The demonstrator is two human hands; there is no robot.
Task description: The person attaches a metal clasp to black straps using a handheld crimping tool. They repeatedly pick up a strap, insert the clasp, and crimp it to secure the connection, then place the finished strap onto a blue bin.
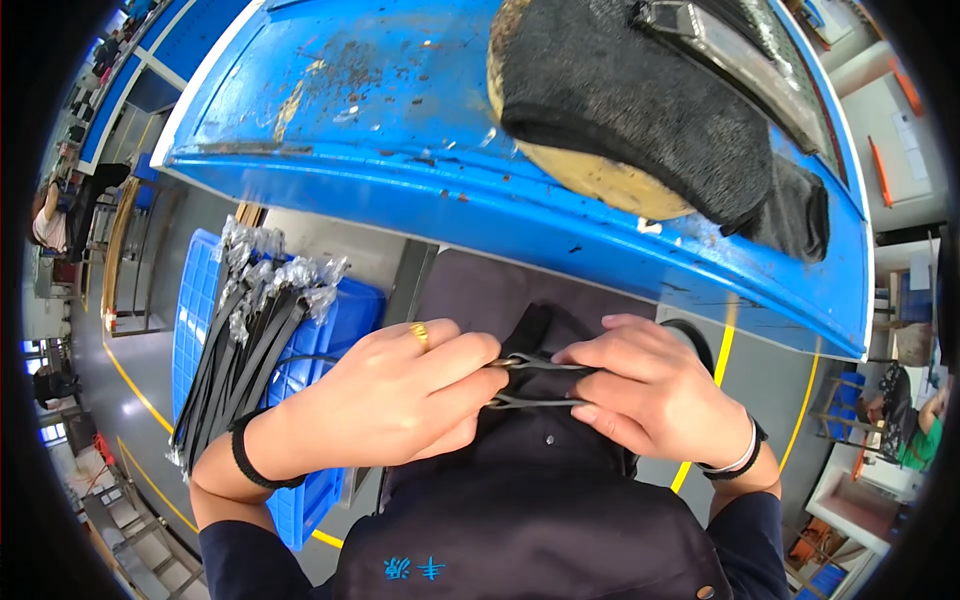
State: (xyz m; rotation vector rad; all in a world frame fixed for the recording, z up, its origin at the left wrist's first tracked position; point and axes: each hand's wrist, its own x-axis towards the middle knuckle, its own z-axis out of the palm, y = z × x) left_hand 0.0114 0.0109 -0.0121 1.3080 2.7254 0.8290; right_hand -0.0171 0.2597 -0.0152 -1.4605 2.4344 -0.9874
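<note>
Pinching a thin black elastic strap with small metal fittings (535,382) between both hands, held close over the lap.
Left hand (400,400) and right hand (650,395) each grip an end, fingers closed; it looks light, limp and stretchy, best held by its fittings. Similar bagged black straps (245,330) lie across a blue plastic crate (330,330) at left, below the blue counter (400,130).

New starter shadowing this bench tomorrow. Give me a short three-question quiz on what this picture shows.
1. True or false: both hands pinch the same thin dark strap.
2. Which hand wears a gold ring? A) left B) right
3. The bundle of black straps lies on a blue ____.

Key:
1. True: left hand and right hand meet on the strap.
2. A: the ring is on the left.
3. Crate: bundle, crate.
</note>
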